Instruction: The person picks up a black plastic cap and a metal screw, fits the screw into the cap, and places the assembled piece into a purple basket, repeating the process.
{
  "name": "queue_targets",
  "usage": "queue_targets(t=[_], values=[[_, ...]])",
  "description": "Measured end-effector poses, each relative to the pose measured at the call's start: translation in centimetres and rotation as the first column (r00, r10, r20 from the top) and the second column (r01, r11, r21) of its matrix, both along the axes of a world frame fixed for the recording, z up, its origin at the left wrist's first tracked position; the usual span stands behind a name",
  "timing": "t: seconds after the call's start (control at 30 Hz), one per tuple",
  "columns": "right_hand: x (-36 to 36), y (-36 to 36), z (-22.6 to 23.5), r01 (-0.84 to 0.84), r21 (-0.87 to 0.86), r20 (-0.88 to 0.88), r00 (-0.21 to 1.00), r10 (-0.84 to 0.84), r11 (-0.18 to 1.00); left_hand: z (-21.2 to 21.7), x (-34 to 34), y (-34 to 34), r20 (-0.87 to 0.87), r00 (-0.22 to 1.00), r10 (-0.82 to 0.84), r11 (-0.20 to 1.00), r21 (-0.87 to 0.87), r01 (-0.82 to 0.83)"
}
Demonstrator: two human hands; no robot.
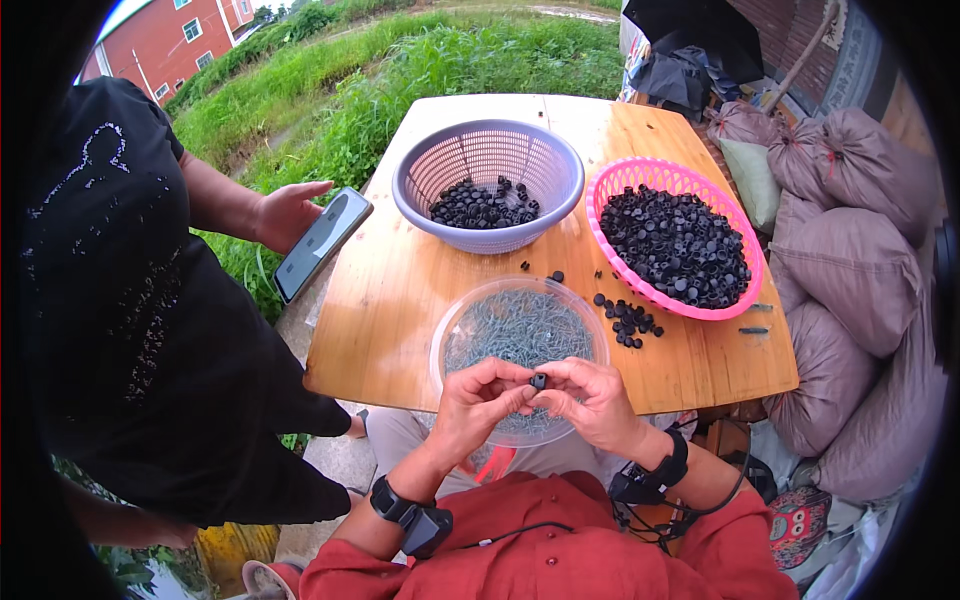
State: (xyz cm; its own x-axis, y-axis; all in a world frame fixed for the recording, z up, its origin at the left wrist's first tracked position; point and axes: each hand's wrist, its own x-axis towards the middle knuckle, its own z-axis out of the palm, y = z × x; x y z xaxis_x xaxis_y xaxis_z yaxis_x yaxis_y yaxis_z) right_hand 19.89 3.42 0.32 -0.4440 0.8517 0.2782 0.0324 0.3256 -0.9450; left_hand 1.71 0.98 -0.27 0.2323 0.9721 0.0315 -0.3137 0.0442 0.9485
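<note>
My left hand (470,402) and my right hand (598,405) meet over the near side of a clear round tub (437,350). Pinched between the fingertips of both is a small black plastic piece (539,381), round and cap-like; its underside is hidden. Thin grey-blue metal pieces (522,322), like pins or small nails, fill the tub in a tangled heap. Just right of the tub, several loose black caps (630,322) lie on the wooden table (380,300). Each of my wrists wears a black strap with a device.
A grey-purple basket (490,238) and a pink basket (735,300), both holding black pieces, stand farther back. At left a person in black (150,300) holds a phone (325,240). Stuffed sacks (850,270) are piled along the right; grass (470,65) grows beyond the table.
</note>
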Motion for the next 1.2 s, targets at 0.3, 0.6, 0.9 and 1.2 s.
queue_targets(t=[0.3,0.6,0.9,1.2], values=[[0.3,-0.6,0.6,-0.040,-0.240,-0.090,0.996,0.019,0.970,0.1,0.6,-0.3,-0.199,0.979,0.045,0.986,0.165,-0.012],[0.1,-0.4,0.2,-0.102,-0.351,-0.149,0.987,0.052,0.931,1.8,2.0,-0.8,-0.494,0.805,0.329,0.867,0.495,-0.051],[0.5,1.4,0.8,-0.288,-0.529,-0.276,0.948,0.160,0.798,1.8,1.8,0.3,-0.491,0.788,0.372,0.837,0.544,-0.056],[0.4,0.6,-0.7,-0.336,-0.666,-0.388,0.919,0.074,0.666,0.8,1.3,0.8,-0.358,0.898,0.255,0.894,0.441,-0.078]])
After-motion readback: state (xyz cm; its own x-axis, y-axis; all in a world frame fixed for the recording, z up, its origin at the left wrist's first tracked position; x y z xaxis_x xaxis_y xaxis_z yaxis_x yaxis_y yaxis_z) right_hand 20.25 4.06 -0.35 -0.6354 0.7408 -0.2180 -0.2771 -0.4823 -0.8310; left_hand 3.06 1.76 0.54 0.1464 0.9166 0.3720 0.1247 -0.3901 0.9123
